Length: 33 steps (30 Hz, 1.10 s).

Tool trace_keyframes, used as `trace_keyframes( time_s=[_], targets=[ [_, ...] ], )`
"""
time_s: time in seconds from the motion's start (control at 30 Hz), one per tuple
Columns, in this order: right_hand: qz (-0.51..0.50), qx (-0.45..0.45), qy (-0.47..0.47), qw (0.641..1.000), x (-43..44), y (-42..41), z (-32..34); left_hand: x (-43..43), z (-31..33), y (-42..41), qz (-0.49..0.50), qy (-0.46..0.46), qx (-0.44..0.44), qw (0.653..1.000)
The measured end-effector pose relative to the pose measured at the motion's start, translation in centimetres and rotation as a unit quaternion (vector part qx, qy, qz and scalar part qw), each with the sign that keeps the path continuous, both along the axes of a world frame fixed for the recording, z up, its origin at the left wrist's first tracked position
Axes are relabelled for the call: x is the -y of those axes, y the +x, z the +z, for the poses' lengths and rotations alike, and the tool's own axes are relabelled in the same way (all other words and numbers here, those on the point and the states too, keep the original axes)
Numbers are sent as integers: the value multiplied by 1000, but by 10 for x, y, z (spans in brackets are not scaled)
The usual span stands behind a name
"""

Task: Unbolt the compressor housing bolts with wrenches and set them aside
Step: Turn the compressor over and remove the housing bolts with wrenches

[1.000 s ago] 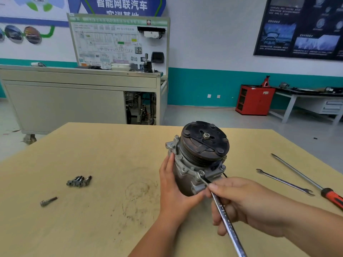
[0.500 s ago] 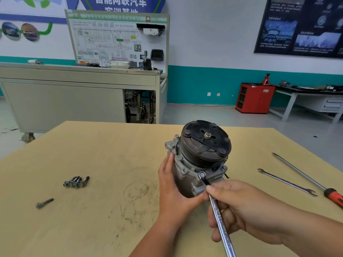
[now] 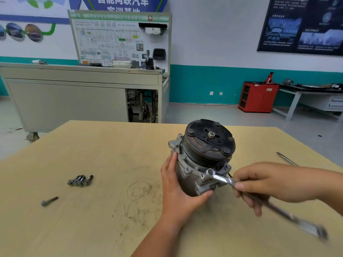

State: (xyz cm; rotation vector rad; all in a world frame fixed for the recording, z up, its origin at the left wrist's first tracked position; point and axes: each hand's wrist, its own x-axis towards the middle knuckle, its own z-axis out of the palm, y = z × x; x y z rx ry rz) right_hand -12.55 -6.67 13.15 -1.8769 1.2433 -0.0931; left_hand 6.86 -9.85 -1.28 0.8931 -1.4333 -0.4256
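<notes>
The grey compressor (image 3: 202,160) stands on the wooden table (image 3: 111,145) with its dark pulley face tilted up. My left hand (image 3: 178,188) grips the housing from the left and below. My right hand (image 3: 267,182) holds a long silver wrench (image 3: 222,179), whose ring end sits on a housing bolt (image 3: 209,172) at the front flange. The wrench handle runs down to the right and is blurred. Several removed bolts (image 3: 80,180) lie in a cluster at the left, and a single bolt (image 3: 49,201) lies nearer me.
A metal tool shaft (image 3: 286,158) lies on the table at the right, partly hidden by my right arm. Beyond the table stand a grey training bench (image 3: 74,101), a red cabinet (image 3: 258,97) and a side table (image 3: 311,97).
My right hand has swung the wrench handle from pointing toward me out to the right, turning about the bolt. My left hand has kept its grip on the housing.
</notes>
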Motion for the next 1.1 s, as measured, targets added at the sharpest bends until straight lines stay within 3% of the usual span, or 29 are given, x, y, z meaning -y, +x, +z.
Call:
trace_keyframes(
  time_s=[0.07,0.17,0.5,0.63,0.83,0.93,1.0,1.07,1.1],
  targets=[
    [-12,113,126,986,-12,2,-6,0,-1,0,2,1,2,1000],
    [-68,225,196,952,-27,15,-17,1,-3,0,4,-1,2,1000],
    [-156,339,160,914,-41,39,-28,3,-6,-1,10,-2,2,1000],
    [-155,336,145,918,-40,41,-27,4,-5,-1,17,-2,3,1000],
    [-131,284,146,939,-35,46,-26,3,-5,-2,-3,7,-23,1000],
    [-96,177,128,971,-24,31,-10,3,-4,0,17,-3,2,1000],
    [-54,34,13,998,-10,21,3,2,-3,1,17,-7,8,1000],
    [-20,-105,-185,977,5,13,9,-1,0,2,6,1,4,1000],
    [-9,-132,-254,958,10,10,9,-3,1,2,-3,7,3,1000]
  ],
)
